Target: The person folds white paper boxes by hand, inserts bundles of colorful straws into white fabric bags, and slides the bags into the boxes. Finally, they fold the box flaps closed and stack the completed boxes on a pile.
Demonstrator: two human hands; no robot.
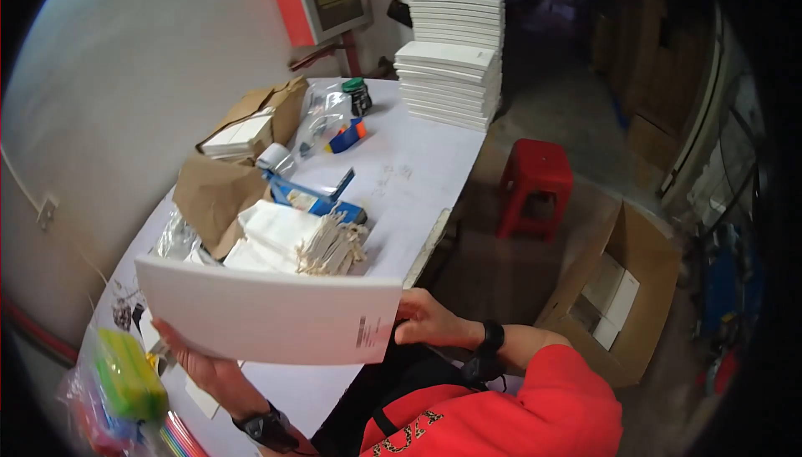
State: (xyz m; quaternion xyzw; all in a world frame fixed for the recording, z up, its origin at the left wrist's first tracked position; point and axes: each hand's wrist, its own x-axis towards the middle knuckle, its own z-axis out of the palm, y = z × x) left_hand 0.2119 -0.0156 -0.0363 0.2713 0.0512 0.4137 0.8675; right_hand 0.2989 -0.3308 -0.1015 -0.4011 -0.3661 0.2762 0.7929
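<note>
A flat white box (267, 311) with a small printed label near its lower right corner is held up over the near part of the table. My left hand (196, 365) grips its lower left edge, the fingers partly hidden. My right hand (430, 319) closes on its right edge, with the fingertips out of sight behind it. Just beyond the box lies a pile of white cloth drawstring bags (288, 236) with cord ends sticking out. Behind the bags is a blue tape dispenser (305, 196).
Stacks of similar white boxes (451, 73) rise at the table's far right corner. Brown paper packages (219, 198) line the left side. Colourful plastic-wrapped items (129, 373) sit near left. A red stool (539, 177) and an open cardboard carton (614, 290) stand right of the table.
</note>
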